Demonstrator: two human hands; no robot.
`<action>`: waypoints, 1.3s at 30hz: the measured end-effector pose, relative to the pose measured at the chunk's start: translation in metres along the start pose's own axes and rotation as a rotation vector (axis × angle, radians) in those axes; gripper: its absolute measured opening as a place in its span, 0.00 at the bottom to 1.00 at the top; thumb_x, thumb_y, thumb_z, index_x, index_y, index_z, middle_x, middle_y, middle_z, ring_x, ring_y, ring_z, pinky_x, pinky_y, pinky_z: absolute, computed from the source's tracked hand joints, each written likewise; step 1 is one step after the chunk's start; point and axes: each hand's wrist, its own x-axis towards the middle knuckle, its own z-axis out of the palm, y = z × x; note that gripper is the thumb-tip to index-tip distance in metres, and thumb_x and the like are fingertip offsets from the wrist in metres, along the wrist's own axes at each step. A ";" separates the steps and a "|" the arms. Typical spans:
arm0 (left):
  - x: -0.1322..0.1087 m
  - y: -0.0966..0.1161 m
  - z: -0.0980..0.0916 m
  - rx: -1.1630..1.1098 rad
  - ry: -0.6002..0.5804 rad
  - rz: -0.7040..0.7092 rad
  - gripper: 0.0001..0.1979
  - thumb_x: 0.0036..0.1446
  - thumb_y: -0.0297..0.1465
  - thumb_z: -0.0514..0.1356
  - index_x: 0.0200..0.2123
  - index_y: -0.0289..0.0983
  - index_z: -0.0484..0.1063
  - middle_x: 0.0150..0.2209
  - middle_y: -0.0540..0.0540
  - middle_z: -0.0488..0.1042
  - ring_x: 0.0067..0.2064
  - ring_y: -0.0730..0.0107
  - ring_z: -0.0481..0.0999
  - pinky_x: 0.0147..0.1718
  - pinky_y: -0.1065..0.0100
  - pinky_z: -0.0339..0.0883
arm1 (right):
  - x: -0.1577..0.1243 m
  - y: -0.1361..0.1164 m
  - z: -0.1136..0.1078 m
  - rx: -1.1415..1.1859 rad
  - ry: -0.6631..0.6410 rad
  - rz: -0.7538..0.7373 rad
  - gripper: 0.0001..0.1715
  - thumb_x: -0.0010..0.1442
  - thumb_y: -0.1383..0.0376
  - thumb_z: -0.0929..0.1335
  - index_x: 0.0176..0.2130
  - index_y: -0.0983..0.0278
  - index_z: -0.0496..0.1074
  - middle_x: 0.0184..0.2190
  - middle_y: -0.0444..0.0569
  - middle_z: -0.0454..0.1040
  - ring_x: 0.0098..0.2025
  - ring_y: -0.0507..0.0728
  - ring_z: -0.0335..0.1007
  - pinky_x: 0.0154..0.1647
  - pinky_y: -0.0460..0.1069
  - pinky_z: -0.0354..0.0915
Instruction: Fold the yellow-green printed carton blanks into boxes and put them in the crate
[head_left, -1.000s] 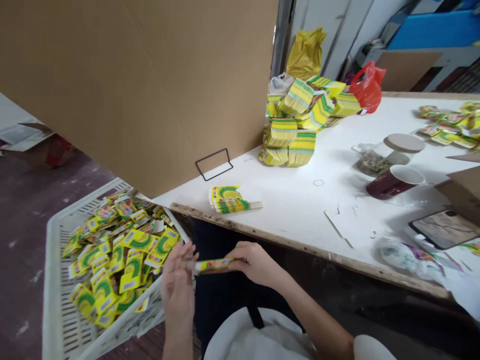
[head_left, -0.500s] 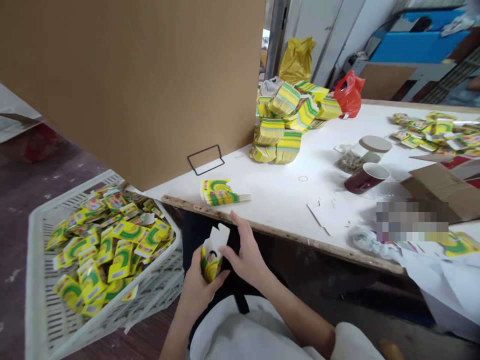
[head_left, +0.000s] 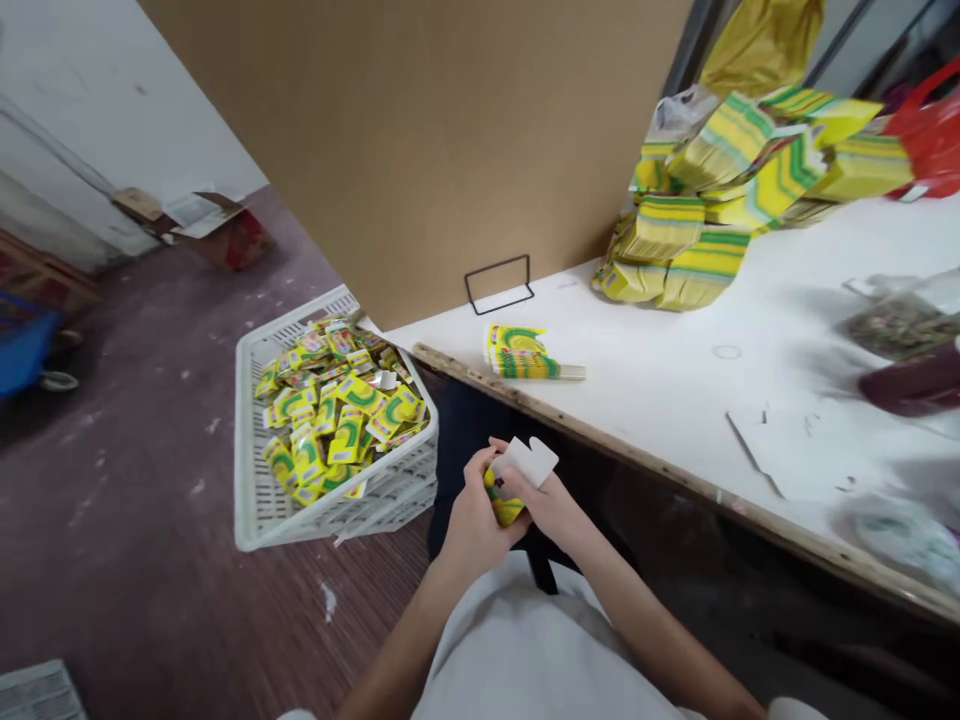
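Over my lap, both hands close round one small yellow-green carton with white flaps standing open at its top. My left hand wraps the carton's body from the left. My right hand pinches it from the right, fingers by the flaps. A flat stack of the same yellow-green carton blanks lies on the white table near its front edge, just beyond my hands.
A white slotted crate heaped with folded yellow-green cartons sits on the floor at my left. A tall brown cardboard sheet stands behind it. Bundled carton blanks pile at the back. A maroon cup stands far right.
The carton went from being held flat between my hands to being gripped upright with its white flaps open. My view swung left and down, bringing the crate and floor in.
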 end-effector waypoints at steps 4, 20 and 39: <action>0.002 -0.002 0.001 0.000 -0.002 0.046 0.27 0.48 0.29 0.65 0.51 0.40 0.59 0.50 0.41 0.73 0.48 0.56 0.79 0.47 0.55 0.73 | 0.002 0.005 0.001 0.001 -0.023 0.021 0.36 0.61 0.43 0.70 0.60 0.60 0.71 0.57 0.57 0.76 0.56 0.63 0.75 0.62 0.62 0.67; 0.025 -0.021 0.004 0.090 0.073 0.064 0.29 0.47 0.32 0.68 0.53 0.38 0.64 0.51 0.38 0.70 0.52 0.53 0.74 0.53 0.50 0.69 | 0.003 -0.004 -0.021 -0.560 0.026 -0.320 0.42 0.61 0.79 0.59 0.70 0.60 0.59 0.72 0.55 0.58 0.74 0.58 0.52 0.74 0.60 0.53; 0.073 -0.010 -0.022 -0.046 0.003 -0.011 0.37 0.44 0.36 0.74 0.56 0.40 0.67 0.46 0.42 0.77 0.48 0.58 0.80 0.49 0.57 0.74 | 0.054 -0.053 -0.043 -0.745 -0.164 -0.204 0.28 0.62 0.66 0.72 0.59 0.67 0.64 0.58 0.62 0.70 0.59 0.63 0.72 0.58 0.60 0.69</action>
